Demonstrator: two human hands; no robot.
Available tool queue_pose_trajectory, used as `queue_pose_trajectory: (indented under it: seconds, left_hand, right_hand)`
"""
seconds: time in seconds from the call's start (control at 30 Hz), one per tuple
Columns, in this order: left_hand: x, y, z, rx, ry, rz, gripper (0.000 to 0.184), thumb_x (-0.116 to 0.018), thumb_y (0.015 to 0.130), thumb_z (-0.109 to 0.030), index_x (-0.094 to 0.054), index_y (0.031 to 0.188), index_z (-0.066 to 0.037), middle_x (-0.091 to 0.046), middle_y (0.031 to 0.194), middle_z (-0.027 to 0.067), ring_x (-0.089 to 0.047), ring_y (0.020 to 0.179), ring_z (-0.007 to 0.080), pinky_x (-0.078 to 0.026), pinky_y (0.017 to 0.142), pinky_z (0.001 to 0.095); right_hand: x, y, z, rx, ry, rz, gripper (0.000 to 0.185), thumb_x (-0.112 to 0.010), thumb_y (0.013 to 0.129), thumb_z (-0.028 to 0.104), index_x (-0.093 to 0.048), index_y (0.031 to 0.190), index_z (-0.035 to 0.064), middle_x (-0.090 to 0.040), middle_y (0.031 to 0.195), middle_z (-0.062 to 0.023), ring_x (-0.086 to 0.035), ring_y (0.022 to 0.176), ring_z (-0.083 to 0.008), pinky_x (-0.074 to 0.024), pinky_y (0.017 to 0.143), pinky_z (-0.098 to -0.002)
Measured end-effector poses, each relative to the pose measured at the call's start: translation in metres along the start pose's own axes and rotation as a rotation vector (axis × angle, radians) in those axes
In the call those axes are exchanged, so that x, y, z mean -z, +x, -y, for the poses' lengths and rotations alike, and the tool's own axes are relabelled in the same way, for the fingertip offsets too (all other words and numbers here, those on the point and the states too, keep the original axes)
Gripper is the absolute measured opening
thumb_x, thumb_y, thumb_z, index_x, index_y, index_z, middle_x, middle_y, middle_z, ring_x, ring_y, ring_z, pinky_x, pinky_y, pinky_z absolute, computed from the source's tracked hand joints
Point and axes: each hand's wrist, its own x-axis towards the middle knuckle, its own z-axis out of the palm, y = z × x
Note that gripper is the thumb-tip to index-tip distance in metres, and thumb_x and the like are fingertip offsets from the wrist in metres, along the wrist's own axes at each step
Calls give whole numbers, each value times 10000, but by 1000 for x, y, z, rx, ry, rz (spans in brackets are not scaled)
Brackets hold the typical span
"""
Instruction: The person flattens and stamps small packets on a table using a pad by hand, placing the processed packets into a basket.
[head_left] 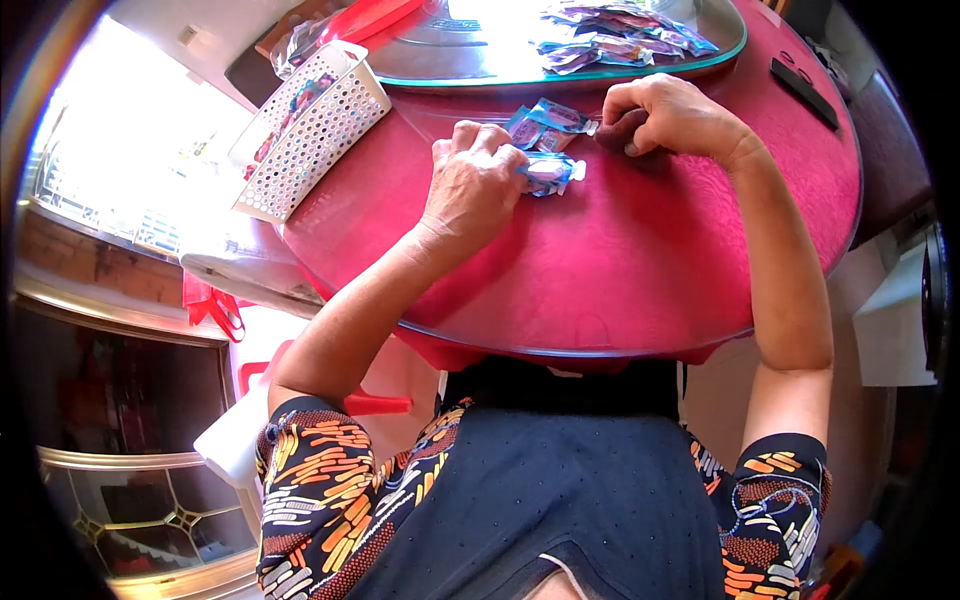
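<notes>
Blue-and-white packets (549, 174) stick out to the right from under the fingers of my left hand (474, 178), which is closed on them above the red tablecloth (590, 270). Just beyond lie a few more small packets (545, 124), blue and pinkish. My right hand (672, 118) is at their right with its fingers bent. Its thumb and fingertips are at a dark reddish-brown roundish thing (618, 130), partly covered by the fingers; what it is I cannot make out.
A white perforated basket (325, 150) with colourful items stands at the left. Behind, a glass turntable (470, 70) bears a pile of packets (625, 38). A black narrow object (804, 94) lies at the right. A red stool (378, 404) is below the table's left edge.
</notes>
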Motion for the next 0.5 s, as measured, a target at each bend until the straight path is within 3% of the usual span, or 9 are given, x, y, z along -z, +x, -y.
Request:
queue_pose_trajectory:
  seconds: [0.03, 0.17, 0.27, 0.33, 0.4, 0.5]
  left_hand:
    - [-2, 1, 3, -31, 10, -18, 173, -770, 920, -167, -747, 1082, -113, -699, 1205, 62, -591, 1210, 318, -469, 950, 507]
    - [-2, -3, -2, -113, 45, -177, 129, -785, 909, -183, -709, 979, -105, -716, 1103, 55, -646, 1094, 291, -466, 904, 482]
    - [18, -11, -33, -147, -21, -145, 150, -792, 910, -208, -699, 963, -103, -717, 1092, 70, -663, 1060, 281, -470, 901, 471]
    - [21, -19, -45, -150, -242, 29, 247, -791, 957, -285, -722, 1087, -87, -720, 1145, 136, -667, 1141, 330, -495, 975, 489]
    - [13, -22, -44, -85, -351, -33, 321, -761, 991, -294, -718, 1220, -74, -718, 1189, 165, -653, 1192, 371, -494, 1038, 500]
    - [9, -17, -18, 18, -395, -16, 337, -712, 1019, -235, -698, 1310, -66, -708, 1244, 181, -638, 1215, 393, -510, 1039, 497]
  right_hand:
    - [3, -6, 10, -59, 57, 8, 383, -806, 703, -4, -761, 1082, 29, -804, 994, -84, -750, 930, -198, -596, 871, -348]
    - [3, -3, 0, 85, -98, -36, 386, -808, 694, 26, -765, 1077, 36, -779, 931, -82, -724, 890, -194, -593, 837, -354]
    - [3, -4, 3, -36, -6, -7, 386, -805, 691, 31, -764, 1074, 37, -778, 920, -81, -726, 894, -192, -592, 832, -355]
    - [2, -5, 5, 0, -33, -26, 381, -798, 694, 32, -763, 1073, 42, -773, 904, -83, -730, 881, -192, -596, 808, -369]
    - [0, -4, 3, 77, -102, -68, 378, -792, 697, 24, -762, 1073, 45, -775, 903, -85, -733, 872, -192, -598, 792, -371]
    - [5, -7, 15, -84, 9, 31, 380, -793, 697, 18, -759, 1075, 47, -783, 919, -83, -735, 864, -200, -601, 786, -372]
